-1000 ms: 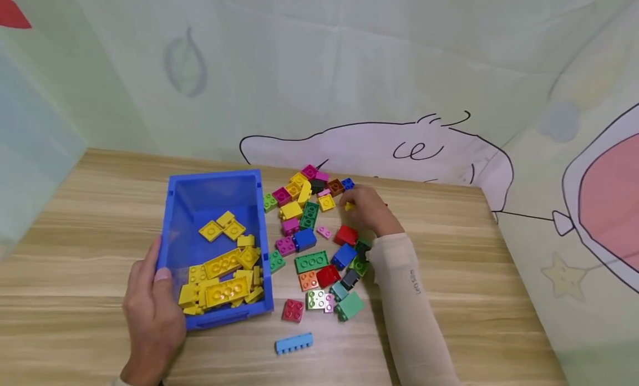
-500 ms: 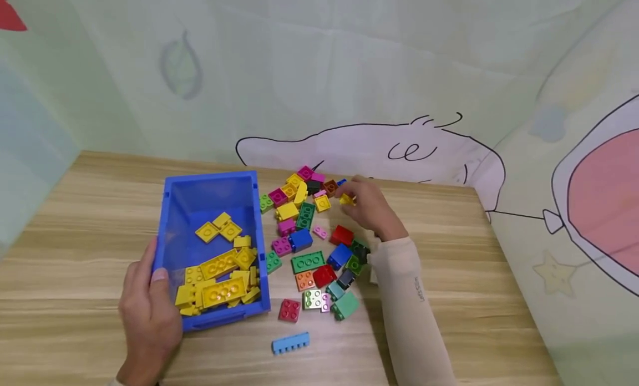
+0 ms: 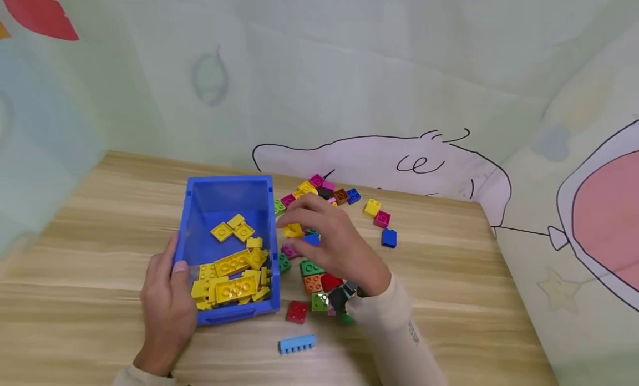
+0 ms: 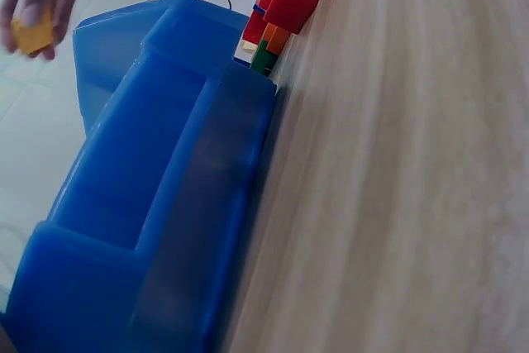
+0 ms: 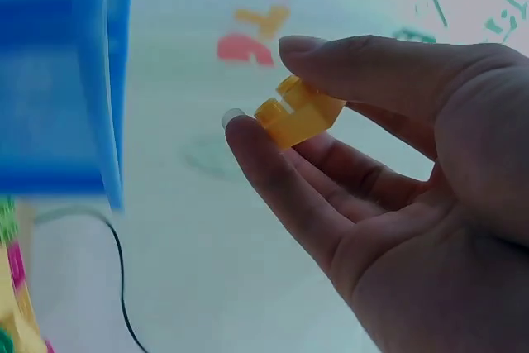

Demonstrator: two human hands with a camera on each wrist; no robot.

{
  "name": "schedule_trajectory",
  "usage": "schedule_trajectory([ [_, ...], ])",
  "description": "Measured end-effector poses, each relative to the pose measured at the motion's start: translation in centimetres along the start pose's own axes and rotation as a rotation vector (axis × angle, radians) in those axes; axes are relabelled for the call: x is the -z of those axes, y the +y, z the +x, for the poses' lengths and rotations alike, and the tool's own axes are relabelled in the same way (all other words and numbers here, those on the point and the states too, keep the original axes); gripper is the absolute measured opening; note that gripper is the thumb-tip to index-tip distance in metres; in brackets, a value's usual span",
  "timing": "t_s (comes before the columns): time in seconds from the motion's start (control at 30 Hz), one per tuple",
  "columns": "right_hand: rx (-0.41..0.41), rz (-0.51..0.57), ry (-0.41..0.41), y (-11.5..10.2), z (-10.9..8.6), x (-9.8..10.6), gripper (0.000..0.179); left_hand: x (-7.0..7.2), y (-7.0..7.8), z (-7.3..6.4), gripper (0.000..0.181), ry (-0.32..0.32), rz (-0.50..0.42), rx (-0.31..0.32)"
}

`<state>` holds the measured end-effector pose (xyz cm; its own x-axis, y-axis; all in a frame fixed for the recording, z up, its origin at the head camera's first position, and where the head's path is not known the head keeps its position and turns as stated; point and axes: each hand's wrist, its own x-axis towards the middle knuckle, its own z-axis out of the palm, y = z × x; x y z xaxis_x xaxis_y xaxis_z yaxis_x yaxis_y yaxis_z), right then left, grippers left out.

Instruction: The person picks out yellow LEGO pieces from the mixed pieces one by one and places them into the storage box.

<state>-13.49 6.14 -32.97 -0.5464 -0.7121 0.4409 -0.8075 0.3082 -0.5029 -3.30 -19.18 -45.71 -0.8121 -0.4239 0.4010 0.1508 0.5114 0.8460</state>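
Head view shows the left hand gripping a blue plastic bin by its left wall, thumb at the rim and fingers outside, probably to steady it. Yellow toy bricks inside crowd the near end; the far end, with just three flat pieces grouped mid-floor, seems roomier. Just right of the bin, the right hand is raised above loose multicoloured bricks. Its wrist view shows thumb and fingertips pinching a small yellow brick, studs exposed, a light hold that appears to suit so small a block. A gap separates that brick from the bin, whose right rim is the nearest edge. Behind the tabletop, a printed fabric backdrop bounds the far side.
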Motion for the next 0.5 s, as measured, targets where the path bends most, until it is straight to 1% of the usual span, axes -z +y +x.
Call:
schedule_trajectory([
  [0.1, 0.010, 0.007, -0.063, -1.1, 1.0, -1.4, 0.025, -0.1, 0.0, 0.0, 0.049, 0.001, -0.004, -0.007],
  [0.17, -0.013, -0.016, -0.133, -1.8, 1.5, -2.4, 0.024, -0.1, -0.1, 0.0, 0.048, 0.008, -0.003, -0.017],
  [0.33, -0.071, -0.071, -0.355, -3.5, 2.3, -4.7, 0.027, -0.2, -0.4, -0.1, 0.048, 0.018, -0.006, -0.058],
  [0.43, -0.074, -0.098, -0.427, -4.4, 2.7, -6.1, 0.029, -0.2, -0.5, -0.1, 0.048, 0.020, -0.002, -0.071],
  [0.5, -0.077, -0.141, -0.451, -4.8, 3.1, -6.9, 0.031, -0.1, -0.5, 0.0, 0.047, 0.020, 0.005, -0.069],
])
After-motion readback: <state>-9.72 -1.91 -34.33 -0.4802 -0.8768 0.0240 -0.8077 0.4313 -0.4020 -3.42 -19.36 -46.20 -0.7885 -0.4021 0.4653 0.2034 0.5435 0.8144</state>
